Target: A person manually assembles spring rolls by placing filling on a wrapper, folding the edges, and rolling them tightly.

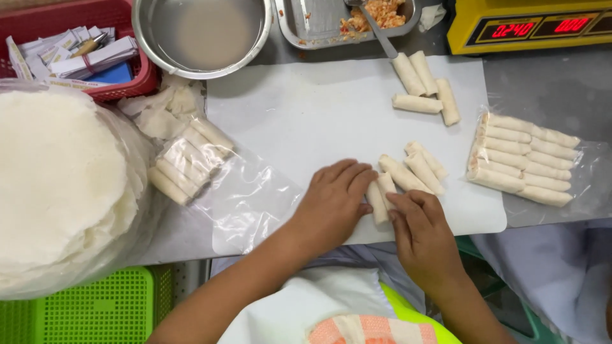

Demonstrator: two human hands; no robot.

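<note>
Two pale uncooked spring rolls (381, 196) lie side by side on a white cutting mat (306, 121). My left hand (335, 200) rests palm down on the mat, fingertips against the left roll. My right hand (419, 236) touches the lower end of the right roll with its fingertips. Just beyond these two, three more rolls (414, 171) lie in a slanted row. Neither hand visibly lifts or holds anything.
More loose rolls (424, 86) lie at the mat's far side. Clear bags of packed rolls sit at the right (523, 159) and left (188, 162). A stack of white wrappers (57, 185), a metal bowl (204, 32), a filling tray (347, 22), a yellow scale (529, 22) and a red basket (76, 38) surround the mat.
</note>
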